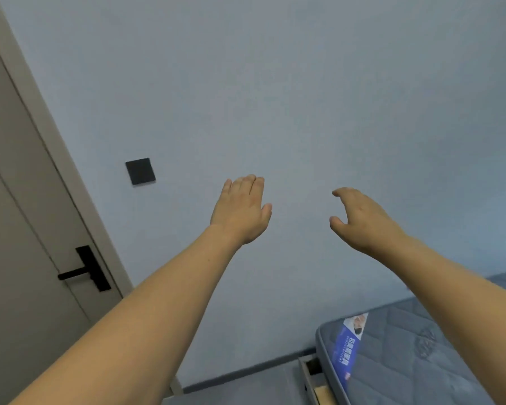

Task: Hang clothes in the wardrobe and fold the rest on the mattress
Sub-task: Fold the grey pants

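Our bare forearms fill the foreground, both stretched forward in mid-air. Left hand (241,210) flat, fingers straight and together, holding nothing. Right hand (360,217) loosely curved, thumb and fingers apart, also empty. Mattress (415,361) sits lower right, blue label on its corner, no clothes showing on the visible part. Wardrobe and clothes not in view; only wall, a dark wall switch (140,171) and a door (18,258) with black handle (84,271) at left. Judgement: nothing picked up yet. We should look down, find a garment, and take it by the shoulders with both hands so it hangs straight.
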Motion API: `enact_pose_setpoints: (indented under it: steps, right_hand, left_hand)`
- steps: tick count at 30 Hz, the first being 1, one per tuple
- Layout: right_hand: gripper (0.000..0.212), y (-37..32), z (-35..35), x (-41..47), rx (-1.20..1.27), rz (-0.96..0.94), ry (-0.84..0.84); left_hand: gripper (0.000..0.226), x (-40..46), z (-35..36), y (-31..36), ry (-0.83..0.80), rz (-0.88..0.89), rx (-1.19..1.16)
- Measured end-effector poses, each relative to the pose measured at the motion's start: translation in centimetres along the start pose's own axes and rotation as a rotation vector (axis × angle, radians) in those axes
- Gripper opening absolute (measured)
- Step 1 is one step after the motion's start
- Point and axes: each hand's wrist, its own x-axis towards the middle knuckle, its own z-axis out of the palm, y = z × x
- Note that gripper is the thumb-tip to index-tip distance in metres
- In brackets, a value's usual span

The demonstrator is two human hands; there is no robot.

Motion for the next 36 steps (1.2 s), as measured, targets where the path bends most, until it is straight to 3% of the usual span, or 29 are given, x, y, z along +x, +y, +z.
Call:
enact_pose_setpoints:
  steps: [5,10,16,21,29,36]
  right_hand:
    - [0.058,14.4,4.8,-1.4,-0.008,0.296,-0.114]
    - [0.055,27.2,4.5,-4.8,-0.021,0.521,-0.095]
    - [0.054,39.4,6.8,-7.9,-0.059,0.682,-0.076]
    - [0.053,49.9,13.0,-10.3,-0.091,0.818,-0.066]
    - [0.052,68.5,30.4,-20.1,-0.16,1.046,-0.073]
    - [0.062,81.5,34.2,-31.1,-0.363,1.229,0.009]
  left_hand:
    - [0.06,7.9,11.9,10.1,-0.138,0.197,-0.123]
    - [0.06,12.1,19.9,21.8,-0.205,0.382,-0.184]
    - [0.06,15.1,28.7,32.9,-0.283,0.492,-0.256]
    - [0.061,16.8,40.3,41.9,-0.38,0.582,-0.302]
    - [0.061,11.4,64.7,57.1,-0.601,0.739,-0.399]
    - [0.065,7.0,73.2,70.5,-0.71,0.83,-0.5]
